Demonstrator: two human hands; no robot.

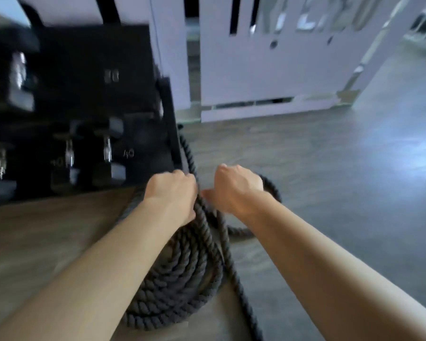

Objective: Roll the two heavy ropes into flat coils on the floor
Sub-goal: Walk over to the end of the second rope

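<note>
The floor (330, 168) fills most of the view, grey on the right and a wood tone at the near left. A white partition wall (268, 77) with cut-out slots closes the far side. At the far left stands one black dumbbell rack (89, 99); three dumbbells (107, 153) can be counted on its lower shelf and one more on the upper shelf at the far left edge (all are blurred, so others may be lost in the dark).

One flat coil (180, 274) of thick dark twisted rope lies on the floor in the near middle, between the two forearms, wound in several rings. From it one strand of rope (190, 158) runs away along the rack's right edge, and another strand runs toward the near right edge. A loose loop (271, 185) of rope lies just right of the hands; whether it belongs to a second rope I cannot tell.

Two bare hands work above the coil's far edge. The left hand (175, 190) has its fingers curled round the rope. The right hand (236, 188) sits just beside it, knuckles up, fingers bent downward and hidden, so their hold cannot be told.
</note>
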